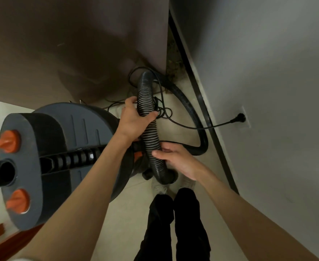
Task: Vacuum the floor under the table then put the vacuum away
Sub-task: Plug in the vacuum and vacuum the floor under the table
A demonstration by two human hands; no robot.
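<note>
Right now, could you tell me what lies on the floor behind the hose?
Behind the hose, gripped by the left hand, black cord lies tangled on the floor. The hose and hand cover part of the tangle.

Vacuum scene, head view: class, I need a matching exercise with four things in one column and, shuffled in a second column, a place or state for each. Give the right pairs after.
Things
1. ribbed hose
2. plug
3. orange knobs
4. power cord

Places or states
A. in the wall outlet
B. gripped by the left hand and right hand
C. on the vacuum canister top, either side of a round port
D. partly tangled on the floor

Pairs: 1-B, 2-A, 3-C, 4-D
</note>
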